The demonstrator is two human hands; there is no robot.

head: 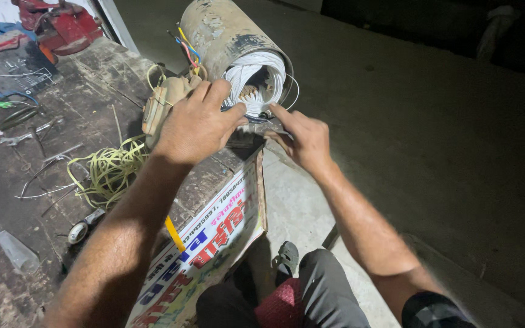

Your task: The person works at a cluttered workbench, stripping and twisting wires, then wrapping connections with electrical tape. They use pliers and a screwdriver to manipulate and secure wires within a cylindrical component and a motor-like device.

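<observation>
Printed banner sheet (214, 249) hanging off near edge of workbench (37, 152), draped down toward knees; white ground, large red and blue lettering, yellow strip across upper left part. Rectangular, slightly curled at right edge.

Rusty grey metal cylinder (226, 33) lying on its side at far corner of bench, open mouth facing camera. White insulation liners and winding ends (256, 79) packed around inside of mouth. Coloured leads (188, 47), yellow, blue and red, trailing out along left flank of cylinder.

Left hand (195, 124) laid palm down over lower left of cylinder mouth, fingers curled loosely, fingertips touching white liners at rim. Not a closed grasp; pressing or steadying only. Beige bundled object (164, 100) just beside and partly under this hand.

Right hand (305, 136) at lower right of mouth, index finger stretched out toward rim, remaining fingers partly folded. Something thin and dark under fingers near rim; cannot tell whether pinched or merely touched.

Tangle of yellow-green wire (112, 170) on bench, left of left forearm. Small wheel-like roll (78, 232) near bench edge below it. Red vise (62, 24) at far left corner. Loose metal tools and blue wire scattered on left part of bench. Grey trousers and red cloth (281, 304) at bottom, sandal (287, 255) on concrete floor.
</observation>
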